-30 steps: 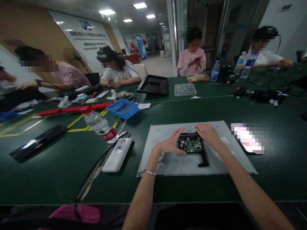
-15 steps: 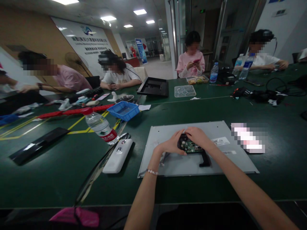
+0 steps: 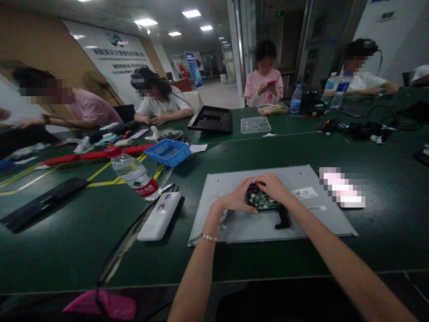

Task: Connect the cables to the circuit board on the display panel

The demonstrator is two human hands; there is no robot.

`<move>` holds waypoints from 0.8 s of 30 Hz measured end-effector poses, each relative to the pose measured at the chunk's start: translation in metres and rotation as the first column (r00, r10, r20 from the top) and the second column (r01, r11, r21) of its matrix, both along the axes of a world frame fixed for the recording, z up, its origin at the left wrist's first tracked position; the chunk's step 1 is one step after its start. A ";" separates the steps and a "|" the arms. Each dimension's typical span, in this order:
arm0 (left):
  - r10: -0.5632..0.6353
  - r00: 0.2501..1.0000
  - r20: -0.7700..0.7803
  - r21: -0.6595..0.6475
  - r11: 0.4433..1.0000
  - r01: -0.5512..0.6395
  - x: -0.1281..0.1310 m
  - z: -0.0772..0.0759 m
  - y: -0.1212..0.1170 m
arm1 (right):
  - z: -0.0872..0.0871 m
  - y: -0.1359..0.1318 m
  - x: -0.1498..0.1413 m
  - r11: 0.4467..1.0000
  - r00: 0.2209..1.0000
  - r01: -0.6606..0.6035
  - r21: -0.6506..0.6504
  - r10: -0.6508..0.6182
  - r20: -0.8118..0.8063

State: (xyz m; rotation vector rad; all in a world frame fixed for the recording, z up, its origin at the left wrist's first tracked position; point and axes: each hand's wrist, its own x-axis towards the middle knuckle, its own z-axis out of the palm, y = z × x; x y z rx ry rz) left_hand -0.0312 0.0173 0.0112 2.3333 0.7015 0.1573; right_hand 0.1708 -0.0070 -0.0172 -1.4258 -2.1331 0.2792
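At lower centre, the left hand (image 3: pixel 237 197) and right hand (image 3: pixel 272 185) meet at the circuit board (image 3: pixel 264 201) on the grey panel (image 3: pixel 241 228). Fingers partly hide its upper edge; grip is indeterminable.

A pale beaded bracelet (image 3: pixel 208 237) circles the wrist just below the left hand (image 3: pixel 238 197). Both forearms show bare, with no sleeve over them; the right hand (image 3: pixel 273 188) and its wrist wear nothing visible.
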 end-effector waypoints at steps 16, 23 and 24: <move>-0.003 0.999 -0.037 -0.036 0.999 0.002 0.003 0.002 -0.001 | 0.002 -0.004 0.001 1.000 0.998 0.008 0.029 -0.006 -0.061; 0.007 1.000 -0.029 -0.031 0.999 -0.008 0.004 0.004 -0.003 | 0.000 -0.005 0.001 0.997 0.989 0.028 0.072 -0.017 -0.149; 0.012 0.999 -0.032 -0.035 0.999 -0.013 0.004 0.004 -0.003 | -0.001 -0.004 0.001 0.996 0.985 0.040 0.084 -0.026 -0.168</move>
